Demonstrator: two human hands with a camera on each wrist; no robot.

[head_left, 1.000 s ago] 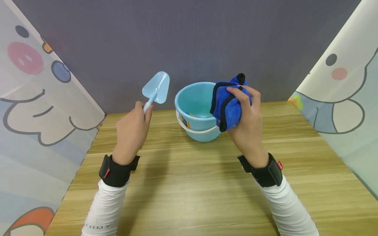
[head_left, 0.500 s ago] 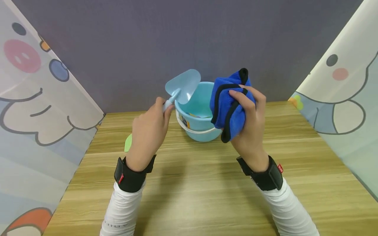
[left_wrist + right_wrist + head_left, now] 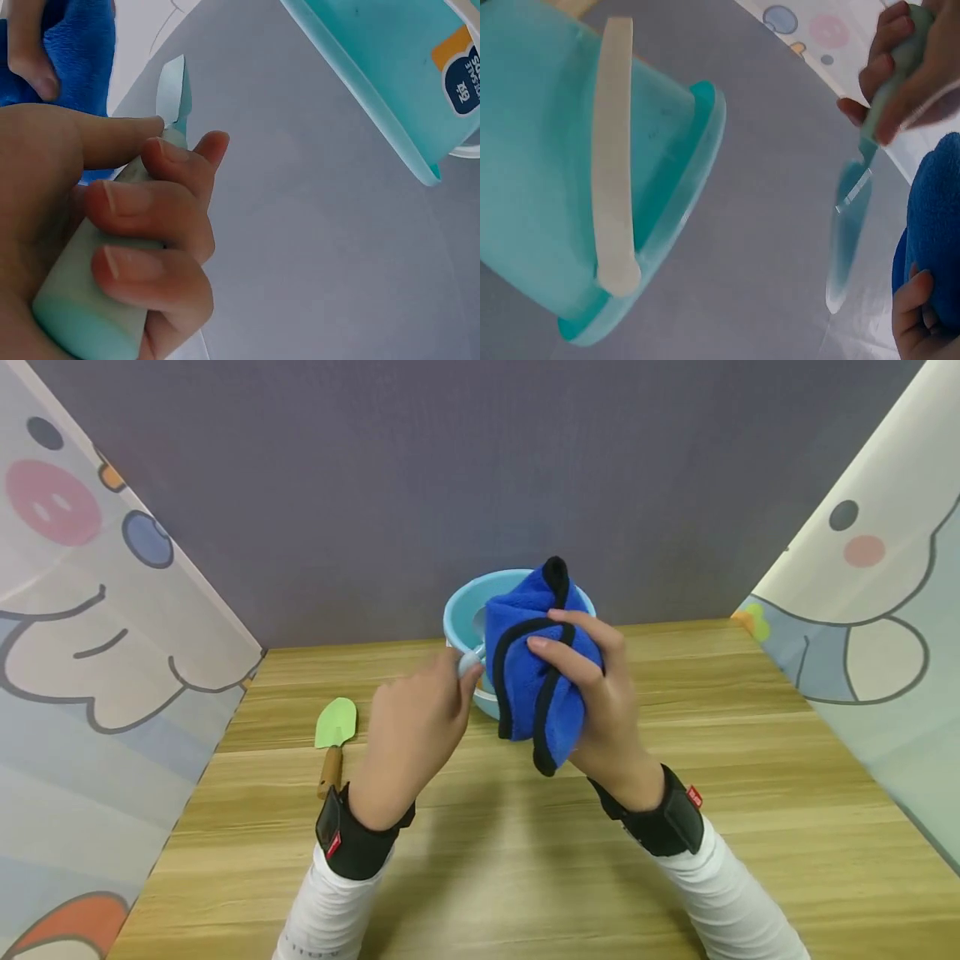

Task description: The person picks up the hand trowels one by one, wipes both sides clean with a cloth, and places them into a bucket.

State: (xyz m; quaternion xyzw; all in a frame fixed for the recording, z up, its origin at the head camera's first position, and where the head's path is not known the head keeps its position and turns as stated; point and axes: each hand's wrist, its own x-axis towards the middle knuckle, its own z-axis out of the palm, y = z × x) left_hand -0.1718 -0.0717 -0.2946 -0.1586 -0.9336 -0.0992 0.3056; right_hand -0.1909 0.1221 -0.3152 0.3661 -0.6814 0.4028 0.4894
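Two hands meet at frame centre before the turquoise bucket [image 3: 465,602], left hand [image 3: 412,727] gripping the pale blue shovel [image 3: 174,94], right hand [image 3: 600,710] clutching the blue cloth [image 3: 532,668] that hides the bucket's inside, while a green shovel [image 3: 334,731] lies at left.

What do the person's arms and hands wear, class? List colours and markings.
Both arms have white sleeves; the left one shows faint grey lettering near the frame's bottom edge. Each wrist carries a black band with a small red tag. The hands are bare: no gloves.
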